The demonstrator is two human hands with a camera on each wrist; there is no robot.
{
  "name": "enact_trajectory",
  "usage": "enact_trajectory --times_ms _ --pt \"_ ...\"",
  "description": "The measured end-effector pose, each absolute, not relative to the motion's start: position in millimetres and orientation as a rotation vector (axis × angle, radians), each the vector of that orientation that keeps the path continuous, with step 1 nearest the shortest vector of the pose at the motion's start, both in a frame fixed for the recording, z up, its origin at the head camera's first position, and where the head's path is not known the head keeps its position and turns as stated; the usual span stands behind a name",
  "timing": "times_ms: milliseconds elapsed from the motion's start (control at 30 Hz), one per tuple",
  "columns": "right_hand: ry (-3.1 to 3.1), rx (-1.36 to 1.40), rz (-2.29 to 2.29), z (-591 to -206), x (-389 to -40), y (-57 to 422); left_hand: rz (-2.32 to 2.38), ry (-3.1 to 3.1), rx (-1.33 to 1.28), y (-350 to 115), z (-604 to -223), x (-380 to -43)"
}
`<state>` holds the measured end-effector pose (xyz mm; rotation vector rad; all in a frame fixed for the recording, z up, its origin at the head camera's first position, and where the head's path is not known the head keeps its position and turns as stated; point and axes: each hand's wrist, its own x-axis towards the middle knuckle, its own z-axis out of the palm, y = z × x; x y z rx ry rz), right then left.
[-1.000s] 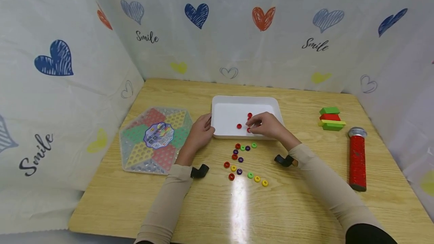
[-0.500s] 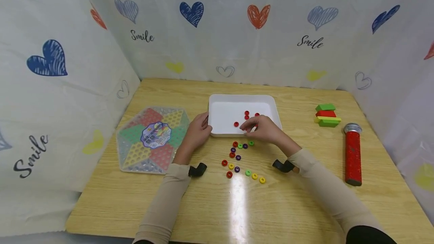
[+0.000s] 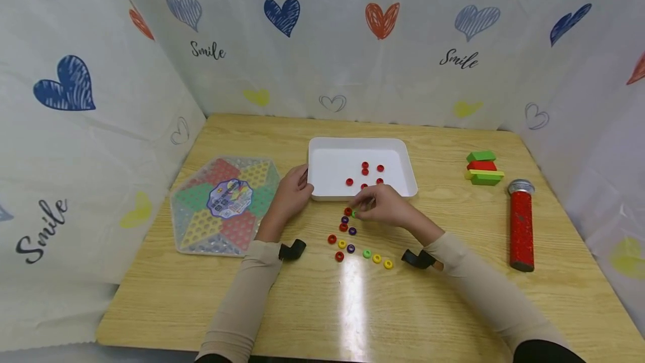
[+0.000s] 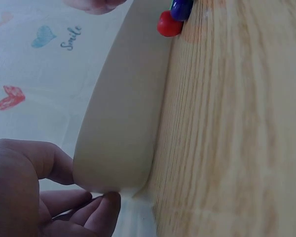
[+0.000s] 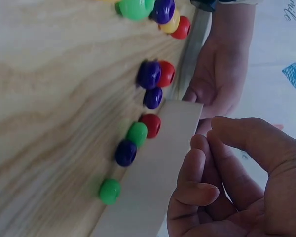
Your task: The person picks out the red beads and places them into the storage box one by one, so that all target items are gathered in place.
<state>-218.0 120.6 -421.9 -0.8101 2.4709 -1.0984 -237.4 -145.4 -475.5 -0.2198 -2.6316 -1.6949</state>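
A shallow white tray [image 3: 330, 158] holds several small red beads [image 3: 350, 182]. My left hand [image 3: 291, 194] grips the tray's front left corner; in the left wrist view its fingers close on the rim from both sides. My right hand [image 3: 385, 206] hovers just in front of the tray, over the table beads, partly covering them in the head view. In the right wrist view its fingers are loosely bent, with nothing visible between them. Below them, a green bead [image 5: 110, 191], a purple bead [image 5: 126, 153] and a red bead [image 5: 150, 126] lie along the tray's front wall.
More loose beads, including a yellow bead [image 3: 377, 259], lie across the middle of the table. A hexagonal game board [image 3: 191, 223] is at the left. Stacked coloured blocks [image 3: 484, 175] and a red glittery tube [image 3: 521, 231] stand and lie at the right.
My right hand has moved from over the red beads in the tray toward me, to the table beads at its front edge. My left hand stays at the corner.
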Motion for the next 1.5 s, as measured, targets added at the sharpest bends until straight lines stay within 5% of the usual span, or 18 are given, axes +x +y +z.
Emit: enact_trajectory --times_ms 1500 --pt "2.447 -0.835 -1.004 -452.6 -195.8 96.8 -1.709 -2.623 -0.242 -146.3 -473.5 -236.5"
